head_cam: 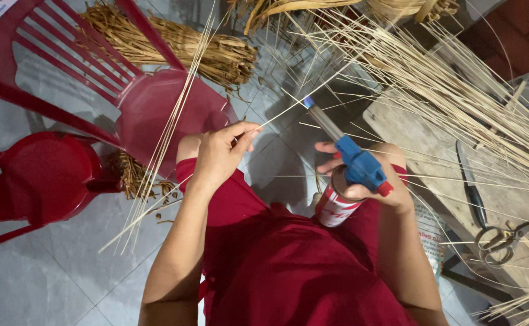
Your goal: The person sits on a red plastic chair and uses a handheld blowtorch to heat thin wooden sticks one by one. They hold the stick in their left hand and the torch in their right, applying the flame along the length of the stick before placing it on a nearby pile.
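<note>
My left hand pinches the near end of one thin pale bamboo strip between thumb and fingers. The strip runs up and to the right, crossing the metal nozzle tip of a gas torch. My right hand grips that torch: a blue head with a red trigger knob on a red and white canister, its nozzle aimed up and to the left. Both hands are held over my lap, above red clothing.
Two red plastic chairs stand at left, with a sheaf of thin strips leaning on one. A straw bundle lies behind. At right a wooden board carries many strips, a knife and scissors.
</note>
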